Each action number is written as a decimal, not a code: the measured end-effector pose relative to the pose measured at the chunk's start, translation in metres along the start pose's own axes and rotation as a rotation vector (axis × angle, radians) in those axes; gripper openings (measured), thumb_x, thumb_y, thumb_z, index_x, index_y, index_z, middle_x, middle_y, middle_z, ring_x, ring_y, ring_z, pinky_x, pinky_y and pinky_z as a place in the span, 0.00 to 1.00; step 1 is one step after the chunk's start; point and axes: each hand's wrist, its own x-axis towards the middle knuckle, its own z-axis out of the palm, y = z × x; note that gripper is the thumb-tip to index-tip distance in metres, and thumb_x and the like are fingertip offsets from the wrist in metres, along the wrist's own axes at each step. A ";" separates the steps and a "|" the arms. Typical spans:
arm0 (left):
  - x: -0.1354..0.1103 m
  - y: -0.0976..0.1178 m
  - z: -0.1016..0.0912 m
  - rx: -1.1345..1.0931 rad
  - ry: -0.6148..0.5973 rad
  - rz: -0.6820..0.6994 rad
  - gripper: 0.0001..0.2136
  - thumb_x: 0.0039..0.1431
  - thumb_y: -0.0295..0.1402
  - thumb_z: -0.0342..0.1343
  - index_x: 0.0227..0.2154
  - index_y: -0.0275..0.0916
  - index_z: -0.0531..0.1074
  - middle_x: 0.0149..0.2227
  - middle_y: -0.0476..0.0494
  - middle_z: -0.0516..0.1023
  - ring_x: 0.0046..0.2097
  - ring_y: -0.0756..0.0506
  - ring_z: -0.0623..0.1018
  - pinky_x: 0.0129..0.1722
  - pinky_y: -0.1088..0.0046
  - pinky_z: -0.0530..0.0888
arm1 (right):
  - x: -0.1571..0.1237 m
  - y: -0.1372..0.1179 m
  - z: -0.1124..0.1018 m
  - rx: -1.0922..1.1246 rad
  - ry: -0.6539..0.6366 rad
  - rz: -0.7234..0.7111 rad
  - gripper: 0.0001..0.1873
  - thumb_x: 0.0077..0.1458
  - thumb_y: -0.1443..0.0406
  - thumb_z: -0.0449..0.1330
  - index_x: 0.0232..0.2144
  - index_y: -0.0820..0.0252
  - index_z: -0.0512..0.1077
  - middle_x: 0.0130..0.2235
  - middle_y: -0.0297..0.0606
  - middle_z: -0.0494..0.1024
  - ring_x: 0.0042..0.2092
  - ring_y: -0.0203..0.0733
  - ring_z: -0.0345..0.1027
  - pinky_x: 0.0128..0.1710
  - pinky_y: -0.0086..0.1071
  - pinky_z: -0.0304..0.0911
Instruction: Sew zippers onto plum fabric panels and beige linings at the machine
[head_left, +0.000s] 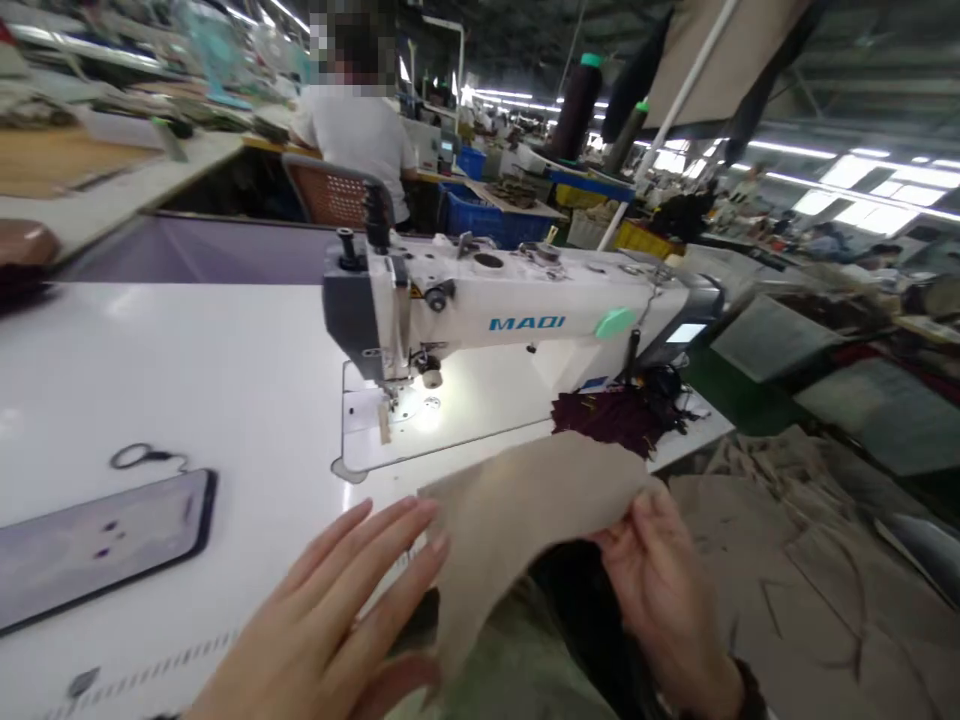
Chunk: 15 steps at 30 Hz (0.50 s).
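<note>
A curved beige fabric piece [525,500] hangs between my hands at the front edge of the table. My right hand [660,580] pinches its right end between thumb and fingers. My left hand [345,600] has its fingers stretched out at the fabric's left edge, the fingertips against it or just beside it; I cannot tell which. Behind the fabric stands a white sewing machine [525,310] marked MAQI, its lamp lighting the needle plate. More beige fabric pieces [810,580] lie in a pile to the right of my right hand.
A phone [105,550] with a ring strap lies on the white table [150,370] at left. Dark maroon cloth [611,420] and black scraps sit under the machine's right end. A person in a white top [352,130] sits ahead, near blue crates [480,215].
</note>
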 end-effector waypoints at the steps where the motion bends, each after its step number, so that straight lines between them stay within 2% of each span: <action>1: 0.002 0.001 0.002 0.036 -0.051 0.034 0.33 0.55 0.47 0.53 0.60 0.41 0.50 0.58 0.42 0.61 0.57 0.39 0.64 0.56 0.61 0.64 | -0.003 0.012 -0.002 0.035 0.010 0.084 0.07 0.51 0.61 0.60 0.34 0.54 0.68 0.33 0.32 0.76 0.31 0.34 0.71 0.27 0.27 0.68; 4: 0.009 0.003 0.012 0.042 -0.142 0.037 0.34 0.56 0.50 0.50 0.59 0.33 0.51 0.58 0.37 0.61 0.56 0.40 0.65 0.54 0.63 0.67 | -0.009 0.030 -0.003 0.094 0.007 0.227 0.09 0.49 0.61 0.62 0.34 0.56 0.68 0.35 0.34 0.77 0.34 0.36 0.72 0.31 0.29 0.69; 7: 0.012 -0.001 0.024 0.009 -0.165 -0.002 0.23 0.61 0.38 0.49 0.56 0.33 0.56 0.55 0.37 0.65 0.55 0.41 0.67 0.54 0.61 0.66 | -0.009 0.036 0.004 0.075 -0.032 0.320 0.11 0.48 0.61 0.63 0.33 0.58 0.68 0.33 0.35 0.77 0.31 0.36 0.72 0.31 0.31 0.70; 10: 0.012 -0.008 0.034 -0.017 -0.203 -0.057 0.16 0.60 0.30 0.48 0.51 0.33 0.62 0.50 0.37 0.70 0.50 0.42 0.71 0.51 0.61 0.68 | -0.004 0.039 0.008 0.014 -0.037 0.407 0.16 0.44 0.60 0.65 0.34 0.60 0.68 0.31 0.36 0.77 0.29 0.37 0.72 0.30 0.31 0.69; 13: 0.014 -0.014 0.039 -0.036 -0.289 -0.147 0.15 0.57 0.30 0.53 0.48 0.33 0.64 0.47 0.38 0.70 0.46 0.42 0.72 0.47 0.62 0.70 | 0.005 0.038 -0.003 -0.159 -0.075 0.459 0.18 0.43 0.58 0.65 0.34 0.62 0.66 0.28 0.36 0.76 0.28 0.38 0.71 0.30 0.31 0.68; 15: 0.018 -0.016 0.041 -0.028 -0.348 -0.181 0.14 0.57 0.31 0.54 0.46 0.34 0.65 0.45 0.39 0.70 0.44 0.42 0.71 0.45 0.62 0.70 | 0.012 0.033 -0.018 -0.376 -0.154 0.455 0.19 0.46 0.53 0.62 0.32 0.63 0.66 0.26 0.37 0.75 0.26 0.38 0.70 0.27 0.31 0.66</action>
